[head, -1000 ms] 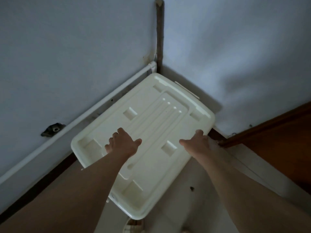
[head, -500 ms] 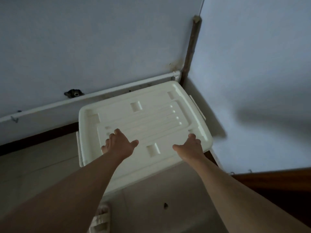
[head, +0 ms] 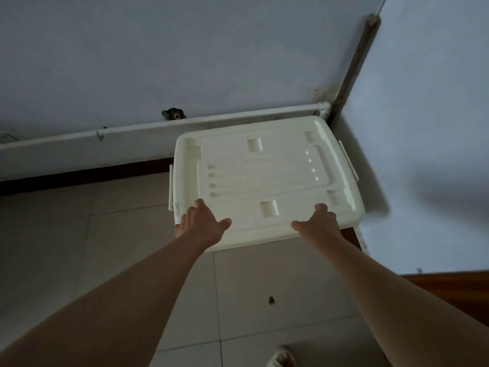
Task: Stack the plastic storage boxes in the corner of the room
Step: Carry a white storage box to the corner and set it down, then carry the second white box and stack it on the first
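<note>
White plastic box point(head: 267, 178) sits in corner, lid on. Left hand point(head: 202, 223) and right hand point(head: 318, 223) lie flat on lid's near edge, fingers straight, gripping nothing.

Left hand point(head: 199, 225) and right hand point(head: 318, 223) press flat on a white storage box point(head: 264, 176) in the room's corner.

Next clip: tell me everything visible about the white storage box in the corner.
The box is cream-white plastic, seen from above, so mostly its lid shows: rounded corners, square recesses, long grooves ending in dimples. Latch handles stick out at both short ends. It sits level, lid on, in the corner, below the wall pipe. The left hand and right hand rest on its near edge. What lies beneath it is hidden.
</note>
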Motion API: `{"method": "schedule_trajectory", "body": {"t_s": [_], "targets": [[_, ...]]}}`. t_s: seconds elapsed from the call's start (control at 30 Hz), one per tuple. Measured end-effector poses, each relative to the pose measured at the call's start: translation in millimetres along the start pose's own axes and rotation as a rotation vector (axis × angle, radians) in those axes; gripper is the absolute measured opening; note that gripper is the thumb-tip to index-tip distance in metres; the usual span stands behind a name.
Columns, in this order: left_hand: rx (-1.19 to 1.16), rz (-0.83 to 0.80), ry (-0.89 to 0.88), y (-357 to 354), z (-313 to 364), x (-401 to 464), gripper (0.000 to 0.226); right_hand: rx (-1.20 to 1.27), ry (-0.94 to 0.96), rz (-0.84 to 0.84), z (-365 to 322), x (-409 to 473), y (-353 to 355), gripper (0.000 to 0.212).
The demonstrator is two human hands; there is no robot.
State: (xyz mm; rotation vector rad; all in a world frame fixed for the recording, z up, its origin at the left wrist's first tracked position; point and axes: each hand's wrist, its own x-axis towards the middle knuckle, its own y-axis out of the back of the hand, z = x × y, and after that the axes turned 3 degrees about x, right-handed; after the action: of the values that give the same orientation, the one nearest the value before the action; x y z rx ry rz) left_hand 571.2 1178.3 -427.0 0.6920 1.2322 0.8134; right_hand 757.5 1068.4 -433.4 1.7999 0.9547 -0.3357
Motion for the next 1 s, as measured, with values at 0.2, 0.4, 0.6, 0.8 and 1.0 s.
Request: {"method": "schedule_trajectory", "body": {"t_s": [0.2,0.4,0.6,0.8,1.0], "targets": [[-0.016,-0.010,-0.005,-7,-39,-22,0.080,-0.021,0.040,0.010,11,-32,-13,0.073],[-0.069,-0.014,-0.025,-18,-78,-48,0.082,-0.050,0.076,0.085,26,-74,-31,0.079],[-0.095,-0.019,0.034,-41,-138,-83,0.082,-0.158,0.135,0.049,36,-110,-81,0.075],[-0.160,-0.004,0.156,-59,-207,-132,0.083,-0.238,0.227,-0.052,49,-146,-135,0.080],[-0.240,-0.003,0.330,-101,-271,-215,0.083,-0.314,0.309,-0.150,81,-197,-181,0.075]]}}
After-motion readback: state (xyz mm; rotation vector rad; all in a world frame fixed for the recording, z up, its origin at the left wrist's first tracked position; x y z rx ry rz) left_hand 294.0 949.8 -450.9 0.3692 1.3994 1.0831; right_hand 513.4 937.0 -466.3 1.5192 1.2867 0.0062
